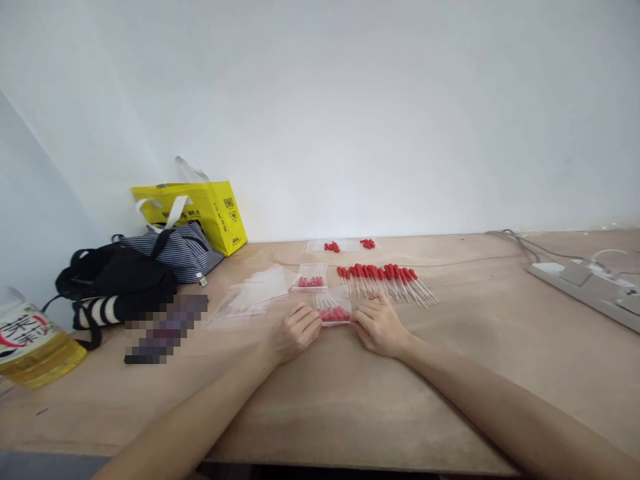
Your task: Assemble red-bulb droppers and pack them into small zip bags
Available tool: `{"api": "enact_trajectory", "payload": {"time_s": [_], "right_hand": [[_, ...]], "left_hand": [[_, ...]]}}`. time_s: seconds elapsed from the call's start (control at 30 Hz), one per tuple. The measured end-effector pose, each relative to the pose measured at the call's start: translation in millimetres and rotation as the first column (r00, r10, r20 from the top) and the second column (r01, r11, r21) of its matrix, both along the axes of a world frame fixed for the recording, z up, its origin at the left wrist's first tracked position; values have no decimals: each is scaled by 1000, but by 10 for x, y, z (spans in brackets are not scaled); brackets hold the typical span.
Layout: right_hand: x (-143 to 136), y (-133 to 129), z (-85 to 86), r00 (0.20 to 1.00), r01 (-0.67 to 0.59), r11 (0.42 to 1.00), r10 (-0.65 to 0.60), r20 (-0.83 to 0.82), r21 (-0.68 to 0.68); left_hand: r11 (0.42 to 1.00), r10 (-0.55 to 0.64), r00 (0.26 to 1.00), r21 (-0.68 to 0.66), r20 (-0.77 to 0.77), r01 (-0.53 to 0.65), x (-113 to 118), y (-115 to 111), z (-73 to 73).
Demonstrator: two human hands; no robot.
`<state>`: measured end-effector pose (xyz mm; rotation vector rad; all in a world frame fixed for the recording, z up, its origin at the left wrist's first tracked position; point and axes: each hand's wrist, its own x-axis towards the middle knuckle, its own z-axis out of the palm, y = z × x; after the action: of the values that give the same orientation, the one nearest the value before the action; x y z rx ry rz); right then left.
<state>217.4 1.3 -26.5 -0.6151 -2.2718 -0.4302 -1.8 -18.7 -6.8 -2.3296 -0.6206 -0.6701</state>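
Between my hands is a clear zip-lock bag [342, 293] with several red-bulbed droppers [334, 313] inside, their bulbs at the near edge. My left hand [299, 331] is closed on the bag's near left corner. On the near right corner, the fingers of my right hand [379, 327] are closed too. Just behind lies another filled bag [306, 269] with red bulbs showing. Loose glass droppers [385, 277] with red bulbs lie in a spread row beyond my right hand. To the left is a fanned pile of flat clear bags [260, 290].
More clear bags [350, 246] with red bulbs lie near the wall. At left stand a yellow bag [227, 220], a striped bag [187, 250], a black bag [117, 273] and an oil bottle [45, 357]. A white power strip [590, 293] with cables sits at right on the wooden table [310, 413].
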Motion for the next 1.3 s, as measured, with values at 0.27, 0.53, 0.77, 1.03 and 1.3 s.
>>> {"api": "enact_trajectory", "payload": {"time_s": [0.27,0.53,0.77,1.03,1.3], "right_hand": [[7,-17,-10,999,-43,991,40,-30,-128],[-37,-102,-2,995,-98,967,103,7,-235],[40,-158,77,978,-175,883,206,25,-435],[30,-148,69,983,-153,871,183,18,-466],[28,-139,62,984,-154,877,179,12,-455]], "left_hand": [[683,466,750,-730,470,33,-458,-143,-1],[277,673,610,-908,418,315,63,52,33],[67,753,542,-864,372,499,-31,-250,83],[378,780,400,-871,482,313,-195,276,354],[312,864,408,-950,294,22,-80,1267,339]]}}
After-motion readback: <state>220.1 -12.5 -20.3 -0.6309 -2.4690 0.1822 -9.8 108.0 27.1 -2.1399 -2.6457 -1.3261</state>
